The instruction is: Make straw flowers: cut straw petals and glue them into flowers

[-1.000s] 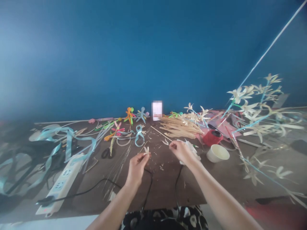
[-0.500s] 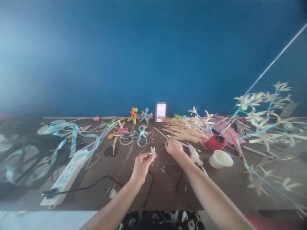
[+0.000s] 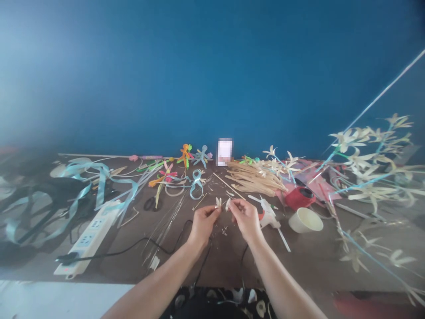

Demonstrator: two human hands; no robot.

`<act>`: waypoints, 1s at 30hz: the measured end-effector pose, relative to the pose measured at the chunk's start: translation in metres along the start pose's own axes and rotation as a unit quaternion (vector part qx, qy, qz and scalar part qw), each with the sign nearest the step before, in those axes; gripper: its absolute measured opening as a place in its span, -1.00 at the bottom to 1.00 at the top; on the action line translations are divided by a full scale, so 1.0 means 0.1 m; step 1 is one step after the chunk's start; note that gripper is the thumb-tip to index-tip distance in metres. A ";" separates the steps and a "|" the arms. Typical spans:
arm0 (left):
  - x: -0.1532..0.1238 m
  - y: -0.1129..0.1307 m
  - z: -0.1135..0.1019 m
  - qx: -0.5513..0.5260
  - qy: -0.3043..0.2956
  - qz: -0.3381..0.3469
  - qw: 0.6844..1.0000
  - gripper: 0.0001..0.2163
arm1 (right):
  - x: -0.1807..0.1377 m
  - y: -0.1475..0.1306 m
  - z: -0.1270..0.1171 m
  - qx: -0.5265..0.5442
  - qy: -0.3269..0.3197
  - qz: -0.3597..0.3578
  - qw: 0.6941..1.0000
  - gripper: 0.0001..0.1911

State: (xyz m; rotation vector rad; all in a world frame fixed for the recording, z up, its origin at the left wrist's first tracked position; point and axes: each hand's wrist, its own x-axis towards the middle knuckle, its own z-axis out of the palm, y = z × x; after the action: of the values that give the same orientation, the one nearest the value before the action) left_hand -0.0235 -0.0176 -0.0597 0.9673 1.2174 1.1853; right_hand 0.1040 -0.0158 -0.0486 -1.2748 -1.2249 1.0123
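My left hand pinches the base of a small pale flower, its narrow petals pointing up. Close on its right, my right hand has thumb and fingers closed on a small whitish petal. A little space separates the two pale pieces. Just right of my right hand lies a white glue gun with a glue stick poking from its back. Beyond my hands are a thin wooden stick and a bundle of dry straw-coloured strips.
At left are a power strip with a black cable, light blue ribbon and dark scissors. Colourful fuzzy figures stand at the back. A white cup, a red object and pale flower stems occupy the right.
My right hand has come back from beside the strip bundle to my left hand, bringing a whitish petal. The left hand still pinches the flower.
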 end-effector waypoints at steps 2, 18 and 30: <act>0.00 -0.01 0.01 -0.010 -0.007 -0.003 1.000 -0.74 | -0.05 -0.05 0.03 0.006 0.019 -0.011 1.000 -0.76; -0.04 -0.05 0.03 -0.029 -0.025 0.031 0.999 -0.72 | -0.21 -0.01 0.17 -0.001 0.038 -0.055 0.998 -0.82; -0.05 -0.09 0.03 -0.045 -0.013 0.009 0.999 -0.69 | -0.19 0.07 0.17 -0.012 0.052 -0.036 0.998 -0.82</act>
State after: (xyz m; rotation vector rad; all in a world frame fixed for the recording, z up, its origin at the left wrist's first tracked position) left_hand -0.0190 -0.0237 -0.0670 0.9250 1.1275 1.2267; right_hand 0.0858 -0.0322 -0.0591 -1.2766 -1.1964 0.8712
